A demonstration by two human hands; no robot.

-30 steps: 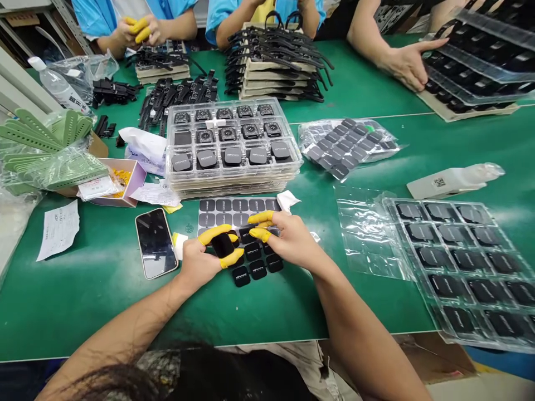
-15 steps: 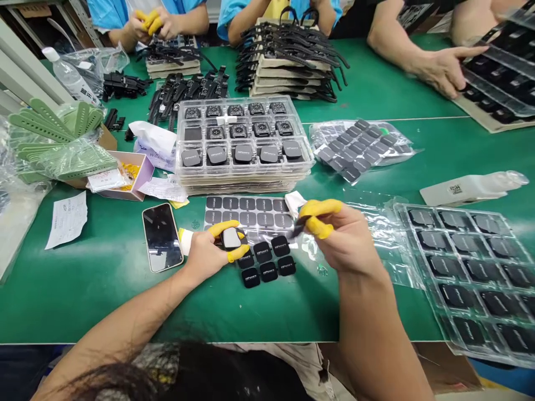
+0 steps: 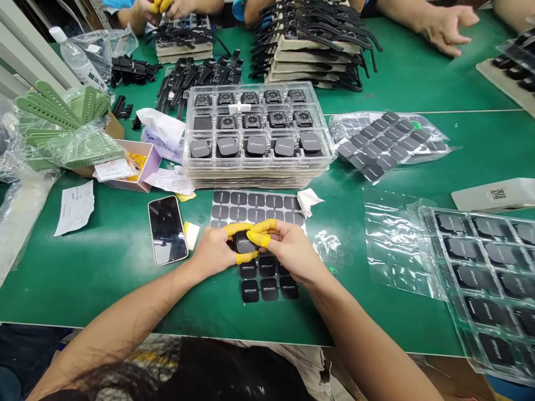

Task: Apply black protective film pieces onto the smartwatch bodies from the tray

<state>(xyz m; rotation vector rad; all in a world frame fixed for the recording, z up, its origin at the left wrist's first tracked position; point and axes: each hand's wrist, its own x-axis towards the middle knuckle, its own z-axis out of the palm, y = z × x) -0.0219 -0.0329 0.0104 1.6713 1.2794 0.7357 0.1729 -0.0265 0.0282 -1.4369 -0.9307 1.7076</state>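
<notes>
My left hand (image 3: 217, 250) grips a smartwatch (image 3: 230, 244) by its sides, between yellow-cotted fingers. A square black HiFuture film (image 3: 243, 243) lies over the watch's face and hides it. At the film's right edge, the yellow-cotted thumb and finger of my right hand (image 3: 292, 245) are pinched closed. Just below both hands, several more black HiFuture films (image 3: 270, 288) lie in rows on the green table. Behind them is a clear sheet of grey HiFuture stickers (image 3: 256, 200), partly covered by my fingers.
A tray of watches (image 3: 259, 164) tops a stack behind my hands. A phone (image 3: 168, 231) lies left, near a box of yellow finger cots (image 3: 152, 167) and green straps (image 3: 54, 111). On the right are plastic film (image 3: 397, 250) and a compartment tray (image 3: 472, 250). Co-workers' hands (image 3: 449, 28) show across the table.
My right hand has come left and down to the watch, bringing the black film onto its face. The co-worker's hand at the far right has let go of the tray there.
</notes>
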